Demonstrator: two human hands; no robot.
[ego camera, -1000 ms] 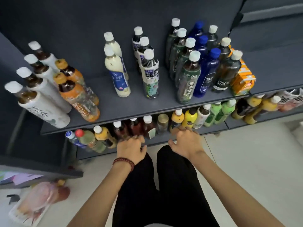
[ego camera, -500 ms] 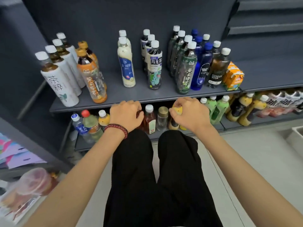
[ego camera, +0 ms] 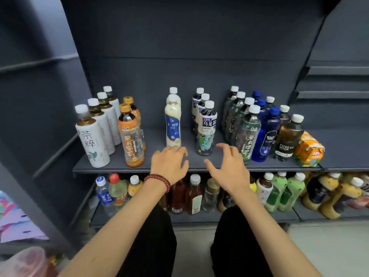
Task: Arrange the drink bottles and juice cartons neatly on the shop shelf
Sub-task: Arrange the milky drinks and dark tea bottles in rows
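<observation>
Rows of drink bottles stand on a dark grey shelf (ego camera: 179, 166): white-label tea bottles (ego camera: 92, 139) at the left, orange tea bottles (ego camera: 130, 140), cream milk bottles (ego camera: 173, 124), dark oolong tea bottles (ego camera: 206, 130), green-label tea bottles (ego camera: 248, 134), blue soda bottles (ego camera: 266, 136), a Forest Soda bottle (ego camera: 287, 138). Orange juice cartons (ego camera: 308, 149) sit at the right end. My left hand (ego camera: 169, 162) hovers open at the shelf's front edge below the milk bottles. My right hand (ego camera: 229, 166) is open beside the front oolong bottle. Neither holds anything.
A lower shelf (ego camera: 199, 217) carries more bottles: water (ego camera: 102, 194), red sauce-like bottles (ego camera: 194, 196), green bottles (ego camera: 287, 192), yellow-dark bottles (ego camera: 323, 194) leaning at the right. My black-trousered legs are below. Coloured packets (ego camera: 18, 220) lie at the far left.
Both hands rose from the lower shelf's bottles to the upper shelf's front edge and opened. The view tilted upward.
</observation>
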